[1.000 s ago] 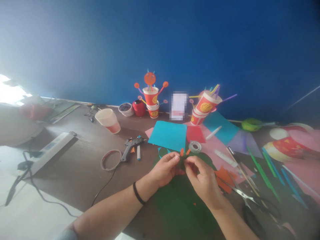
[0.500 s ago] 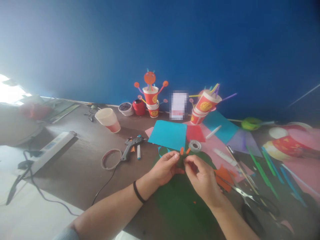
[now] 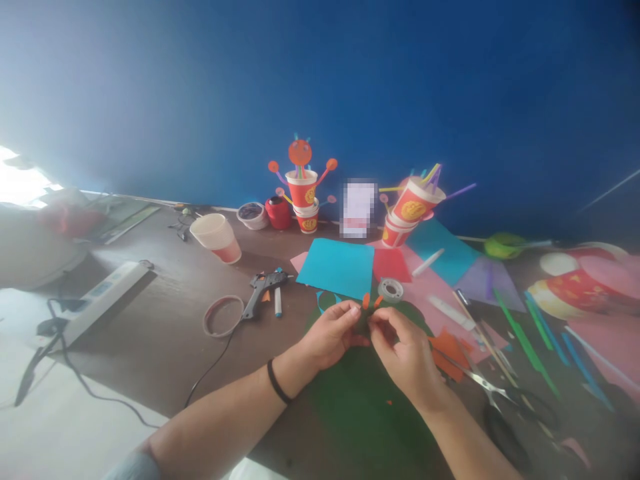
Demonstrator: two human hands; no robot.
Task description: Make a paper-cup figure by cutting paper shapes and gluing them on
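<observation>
Between my two hands is a small dark green paper cutout (image 3: 364, 324) with two orange paper strips (image 3: 367, 301) standing up from its top edge. My left hand (image 3: 331, 335) pinches its left side between thumb and fingers. On its right side, my right hand (image 3: 406, 353) has thumb and index finger closed at the edge. Much of the cutout is hidden by my fingers. Beneath both hands lies a large dark green sheet (image 3: 360, 413), with a tiny orange scrap on it. Just beyond my fingertips sits a roll of white tape (image 3: 391, 290).
Left of my hands are a glue gun (image 3: 263, 290), a tape ring (image 3: 223, 317) and a paper cup (image 3: 216, 237). Blue paper (image 3: 336, 267) lies ahead. Scissors (image 3: 487, 387) and straws (image 3: 525, 340) are at right. Decorated stacked cups (image 3: 303, 190) stand by the wall.
Both hands keep nearly the same pose on the green cutout. The view has shifted very slightly; nothing else has visibly moved.
</observation>
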